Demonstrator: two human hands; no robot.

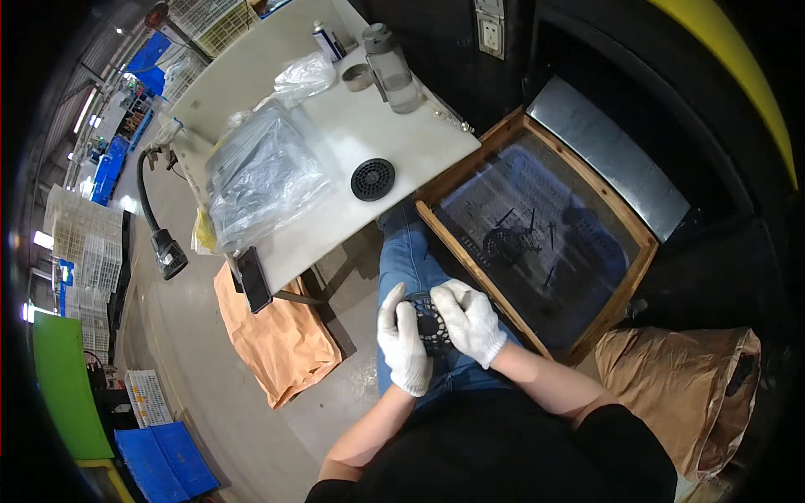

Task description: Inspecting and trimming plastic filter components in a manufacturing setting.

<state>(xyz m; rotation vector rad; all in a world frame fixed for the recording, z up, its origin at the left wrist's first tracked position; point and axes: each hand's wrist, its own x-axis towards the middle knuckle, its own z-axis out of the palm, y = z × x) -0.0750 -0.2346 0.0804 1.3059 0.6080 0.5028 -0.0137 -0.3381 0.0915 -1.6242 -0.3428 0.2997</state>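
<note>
Head view, gloved left hand (pixel 403 339) and right hand (pixel 469 319) both clasping black slotted disc (pixel 430 323) over lap, wooden-framed tray (pixel 537 230) just beside

I had one view only, worn on the head and facing steeply down, close over the lap; its fisheye bent the white tabletop (pixel 335 126) at upper left and the wooden frame (pixel 537 243) at right toward the rim.

Both gloved hands meet over the lap at six o'clock: the left hand (pixel 403 341) and right hand (pixel 470 321) grip a round black perforated disc (pixel 432 323). A matching disc (pixel 372 178) lies on the white table (pixel 352 126) at twelve o'clock, and a wooden-framed tray (pixel 537 230) sits at two o'clock.
</note>
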